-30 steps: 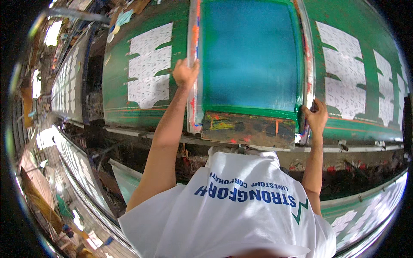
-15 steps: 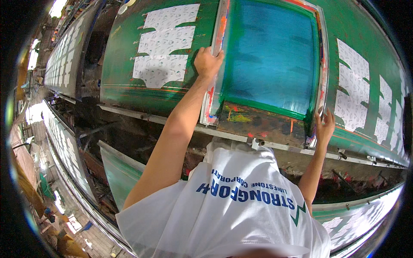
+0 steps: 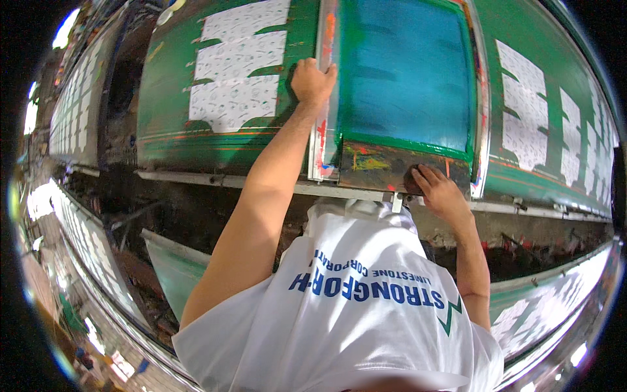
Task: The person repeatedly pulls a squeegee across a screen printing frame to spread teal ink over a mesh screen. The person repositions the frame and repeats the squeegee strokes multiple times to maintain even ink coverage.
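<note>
Printing screen frame (image 3: 401, 78) lies flat on the long green table (image 3: 163, 130), teal mesh in the middle, ink-smeared near rail toward the person; left hand (image 3: 312, 81) curled over the frame's left metal side rail, fingers wrapped on the edge, arm stretched forward; right hand (image 3: 439, 191) rests on the near rail at its lower right, fingers bent and close together, pressing down, grip not fully clear; white printed fabric panels (image 3: 238, 68) lie on the table left of the frame, more at right (image 3: 522, 117); white T-shirt (image 3: 353, 313) fills the lower view
</note>
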Demonstrator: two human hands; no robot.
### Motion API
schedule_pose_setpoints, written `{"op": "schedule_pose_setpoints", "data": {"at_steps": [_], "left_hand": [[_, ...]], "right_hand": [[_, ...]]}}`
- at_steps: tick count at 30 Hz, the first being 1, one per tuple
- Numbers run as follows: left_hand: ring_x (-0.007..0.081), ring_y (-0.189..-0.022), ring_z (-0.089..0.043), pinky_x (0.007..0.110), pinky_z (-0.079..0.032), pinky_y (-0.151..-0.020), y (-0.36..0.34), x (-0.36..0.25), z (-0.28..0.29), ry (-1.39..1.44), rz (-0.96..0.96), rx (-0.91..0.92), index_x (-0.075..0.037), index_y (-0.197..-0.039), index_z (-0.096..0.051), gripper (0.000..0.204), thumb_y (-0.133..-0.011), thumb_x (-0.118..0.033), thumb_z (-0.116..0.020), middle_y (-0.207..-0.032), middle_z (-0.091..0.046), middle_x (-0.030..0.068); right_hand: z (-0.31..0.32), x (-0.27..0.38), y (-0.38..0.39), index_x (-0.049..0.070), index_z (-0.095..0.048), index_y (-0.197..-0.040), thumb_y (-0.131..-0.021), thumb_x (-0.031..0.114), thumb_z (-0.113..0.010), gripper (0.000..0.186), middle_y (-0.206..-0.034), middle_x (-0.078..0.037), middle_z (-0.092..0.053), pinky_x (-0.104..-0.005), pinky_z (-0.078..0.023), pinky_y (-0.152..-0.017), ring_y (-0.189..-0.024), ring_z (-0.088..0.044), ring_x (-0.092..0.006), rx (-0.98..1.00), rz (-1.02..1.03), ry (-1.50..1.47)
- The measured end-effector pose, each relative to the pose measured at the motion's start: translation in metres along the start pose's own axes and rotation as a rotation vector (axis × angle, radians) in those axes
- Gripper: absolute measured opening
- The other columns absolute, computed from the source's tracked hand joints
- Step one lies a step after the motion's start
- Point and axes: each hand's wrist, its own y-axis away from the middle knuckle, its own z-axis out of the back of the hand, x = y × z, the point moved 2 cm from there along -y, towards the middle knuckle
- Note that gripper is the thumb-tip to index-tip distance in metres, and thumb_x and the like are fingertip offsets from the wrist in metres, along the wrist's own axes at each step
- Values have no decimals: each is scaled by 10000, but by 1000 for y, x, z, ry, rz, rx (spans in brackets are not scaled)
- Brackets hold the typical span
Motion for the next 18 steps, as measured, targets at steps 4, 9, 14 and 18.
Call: {"op": "schedule_pose_setpoints", "data": {"at_steps": [4,9,14,18], "left_hand": [[407,-1046,-658,534,-557,-874,1,1,-2,-9,-55,-10,1,-1010,-689,516,-844,-475,-800,-1071,-657,194],[399,-1018,-597,520,-506,-902,-3,6,-8,-16,-195,-153,6,-952,-693,466,-907,-454,-750,-1023,-631,191],[396,-1005,-578,526,-474,-894,-4,10,-14,4,-176,-145,6,-933,-691,388,-981,-379,-671,-1042,-617,193],[402,-1040,-564,531,-471,-894,-5,10,-13,-17,-149,-104,-2,-953,-678,334,-986,-334,-659,-1061,-596,194]], "right_hand": [[0,3,-4,-16,-582,-1424,-866,70,-654,569,-1402,-234,-638,-474,-527,-1097,-1291,-633,-390,-141,14,93],[-10,5,-24,33,-637,-1391,-800,-5,-651,593,-1369,-172,-680,-455,-515,-1104,-1270,-650,-361,-275,-160,65],[-27,10,-50,78,-655,-1380,-785,-1,-677,601,-1356,-135,-688,-436,-544,-1059,-1243,-662,-324,-419,-262,93],[-6,-21,-107,96,-683,-1332,-825,22,-659,513,-1290,-119,-711,-427,-570,-1003,-1181,-685,-328,-517,-282,96]]}}
